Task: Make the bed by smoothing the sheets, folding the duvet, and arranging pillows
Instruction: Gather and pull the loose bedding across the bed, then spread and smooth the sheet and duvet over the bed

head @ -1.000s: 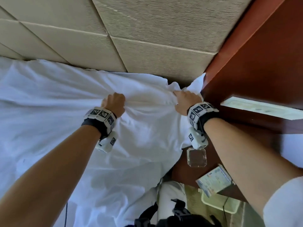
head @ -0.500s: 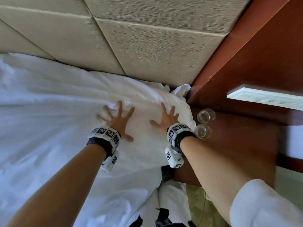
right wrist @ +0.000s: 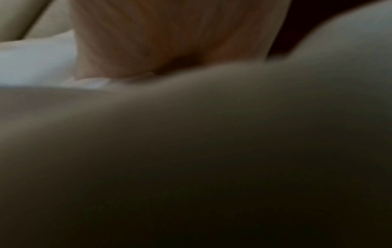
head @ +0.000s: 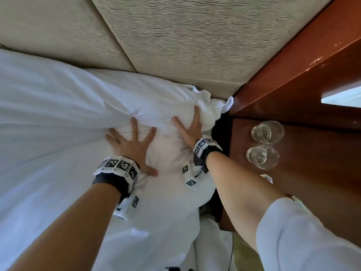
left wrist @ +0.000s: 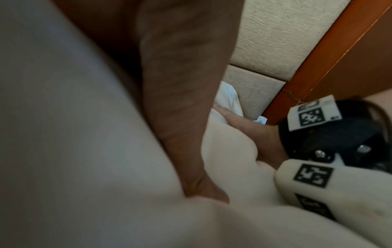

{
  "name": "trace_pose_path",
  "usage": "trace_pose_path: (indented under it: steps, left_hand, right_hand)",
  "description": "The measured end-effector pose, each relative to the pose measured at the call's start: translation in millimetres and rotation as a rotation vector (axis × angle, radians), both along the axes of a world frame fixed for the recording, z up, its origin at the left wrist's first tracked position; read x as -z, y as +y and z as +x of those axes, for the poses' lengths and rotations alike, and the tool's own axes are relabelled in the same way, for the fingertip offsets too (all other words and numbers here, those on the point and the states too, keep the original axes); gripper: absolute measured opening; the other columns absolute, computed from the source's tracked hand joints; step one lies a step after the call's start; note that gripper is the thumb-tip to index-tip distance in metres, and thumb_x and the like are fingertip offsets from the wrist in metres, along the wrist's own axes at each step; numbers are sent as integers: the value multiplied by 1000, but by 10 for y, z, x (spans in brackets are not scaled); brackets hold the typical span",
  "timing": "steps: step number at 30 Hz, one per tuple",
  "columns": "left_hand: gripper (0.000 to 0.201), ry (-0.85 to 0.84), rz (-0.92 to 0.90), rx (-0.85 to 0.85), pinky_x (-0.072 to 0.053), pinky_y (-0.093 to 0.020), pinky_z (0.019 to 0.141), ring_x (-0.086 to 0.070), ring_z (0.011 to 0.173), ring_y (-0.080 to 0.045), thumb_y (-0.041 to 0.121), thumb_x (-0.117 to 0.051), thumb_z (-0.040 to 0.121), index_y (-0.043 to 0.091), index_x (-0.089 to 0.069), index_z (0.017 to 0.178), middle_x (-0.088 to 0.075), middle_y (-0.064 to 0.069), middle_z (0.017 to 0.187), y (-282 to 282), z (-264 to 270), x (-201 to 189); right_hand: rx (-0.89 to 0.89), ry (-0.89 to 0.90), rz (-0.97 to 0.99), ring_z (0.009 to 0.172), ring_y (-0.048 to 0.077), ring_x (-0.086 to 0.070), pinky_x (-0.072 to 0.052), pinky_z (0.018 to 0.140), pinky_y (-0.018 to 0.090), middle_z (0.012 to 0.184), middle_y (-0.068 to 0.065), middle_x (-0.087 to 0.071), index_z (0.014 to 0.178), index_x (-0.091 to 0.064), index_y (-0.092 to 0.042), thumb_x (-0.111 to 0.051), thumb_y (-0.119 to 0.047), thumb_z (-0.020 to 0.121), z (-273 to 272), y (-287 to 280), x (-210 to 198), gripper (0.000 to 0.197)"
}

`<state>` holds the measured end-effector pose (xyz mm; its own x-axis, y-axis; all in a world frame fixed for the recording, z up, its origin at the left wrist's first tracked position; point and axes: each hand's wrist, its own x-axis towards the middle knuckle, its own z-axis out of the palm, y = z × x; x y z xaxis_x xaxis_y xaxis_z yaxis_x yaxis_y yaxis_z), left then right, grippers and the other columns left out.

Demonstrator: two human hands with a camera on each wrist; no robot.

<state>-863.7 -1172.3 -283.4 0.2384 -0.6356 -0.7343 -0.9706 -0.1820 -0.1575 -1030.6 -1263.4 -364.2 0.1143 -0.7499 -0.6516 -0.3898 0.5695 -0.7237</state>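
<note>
a bedroom, likely a hotel room: a bed with white sheets (head: pixel 48 106) sits against a padded beige headboard (head: pixel 175 40). beside it, a polished wooden nightstand (head: pixel 312 173) carries two clear drinking glasses (head: pixel 262 156).

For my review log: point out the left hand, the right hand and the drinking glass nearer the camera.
left hand (head: pixel 131 145), head view, on the back of the hand.
right hand (head: pixel 192 128), head view, on the back of the hand.
nearer glass (head: pixel 262 157), head view, on its clear base seen through the rim.
</note>
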Motion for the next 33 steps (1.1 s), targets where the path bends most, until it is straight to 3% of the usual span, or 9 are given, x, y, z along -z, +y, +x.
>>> trace_pose_path:
  steps: [3,6,9,12,17,20,22,29,33]
  left_hand:
    - [141,-44,23,37,2,-76,106,10,128,-73,86,-68,43,52,29,140,48,-15,145,-14,9,48]
    - [141,-59,48,32,0,-75,107,7,129,-73,86,-69,42,54,28,140,44,-14,148,-28,-30,-16]
    - [135,-40,88,26,-4,-73,110,1,132,-69,82,-71,48,55,23,142,34,-7,155,-29,-71,-222]
    - [116,-42,149,26,-10,-69,111,-19,139,-54,71,-70,63,50,6,149,14,1,162,66,-199,-646]
    - [70,-6,146,-154,-39,-54,106,-50,126,-32,47,-62,84,31,-35,146,-50,-5,142,366,-497,-1597]
    - [50,12,135,-305,-50,-40,92,-59,113,-30,39,-55,89,16,-52,133,-60,-10,128,656,-602,-2140]
    - [39,33,101,-383,-52,-38,88,-62,107,-30,31,-52,92,11,-57,124,-63,-11,122,823,-658,-2514]
    - [28,-17,-182,-653,-51,-37,82,-62,98,-30,25,-44,96,13,-63,112,-62,-10,111,1730,-660,-3730]
    - [29,-47,-256,-805,-51,-37,83,-61,102,-31,20,-41,97,10,-62,115,-61,-13,119,2465,-743,-4054]
  right_hand:
    - [-9,-56,-47,130,9,-42,-35,110,28,140,-14,-37,149,-18,-34,-74,-58,76,-109,-12,178,95]
    - [-115,4,54,136,21,-42,-34,114,36,150,0,-37,150,-9,-41,-66,-75,68,-209,-10,109,105]
    - [-391,170,137,141,31,-35,-30,116,42,157,10,-28,154,3,-35,-56,-77,76,-332,18,-173,107]
    - [-762,326,74,135,32,-43,-36,110,39,150,13,-40,155,-15,-20,-57,-65,86,-504,-3,-657,91]
    - [-1185,523,-152,118,30,-58,-45,96,35,125,9,-60,125,-56,-16,-62,-43,93,-716,77,-1672,43]
    - [-1318,593,-271,85,29,-54,-43,77,34,79,-2,-52,93,-51,-29,-57,-25,91,-668,95,-2290,8]
    - [-1388,580,-320,75,28,-50,-43,71,34,69,-2,-44,75,-46,-23,-53,-18,87,-543,108,-2822,15]
    - [-1539,523,-606,94,33,-63,-47,76,35,104,14,-65,81,-57,-15,-45,-28,96,46,674,-4179,23]
    - [-1699,421,-692,99,33,-65,-50,81,34,113,12,-68,109,-64,-15,-49,-28,95,307,1302,-4702,25]
